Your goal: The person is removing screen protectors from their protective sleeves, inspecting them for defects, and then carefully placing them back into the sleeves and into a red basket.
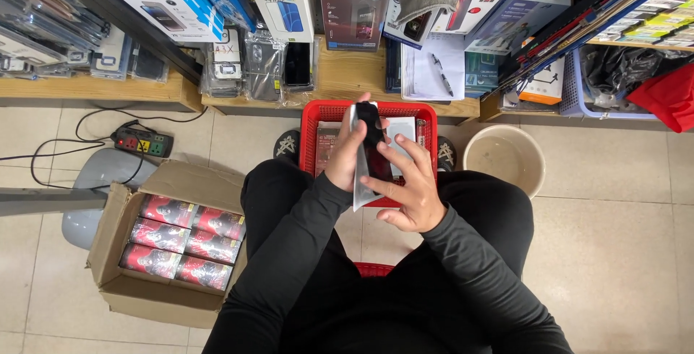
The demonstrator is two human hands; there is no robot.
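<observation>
We see a black phone case (pixel 370 131) in a silvery-clear sleeve (pixel 359 180), over a bright red basket (pixel 312 119) with a mesh pattern. Our sleeves (pixel 289 253) and trousers (pixel 499 209) are plain black. The brown cardboard box (pixel 116 282) holds packs (pixel 184 242) printed in red, grey and black. The bucket (pixel 531 173) is pale beige, the floor tiles (pixel 614 253) cream with thin darker joints, the shelf (pixel 347 72) light wood, the power strip (pixel 141 141) dark with yellow, red and green marks
</observation>
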